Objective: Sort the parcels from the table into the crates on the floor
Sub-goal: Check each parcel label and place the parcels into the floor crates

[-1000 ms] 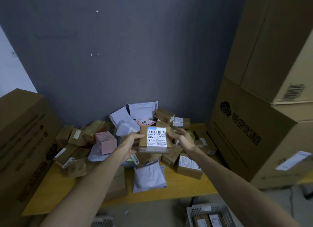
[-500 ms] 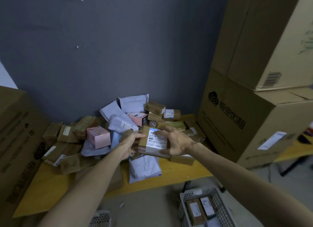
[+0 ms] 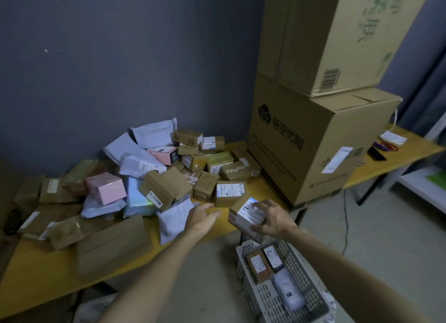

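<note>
Head view shows my right hand grasping a small labelled parcel, fingers across its white label, just off the yellow surface's edge and over the far end of the white crate on the floor (three parcels lie inside). My left hand hangs released, fingers loose, beside the heap of parcels.

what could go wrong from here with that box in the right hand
1. Only the right hand grips the box, and it hangs over the far rim of the crate, not its middle; released now, it might hit the rim and fall to the floor.
2. The open left hand hovers beside a white mailer at the edge of the table; a brush might push it off.
</note>
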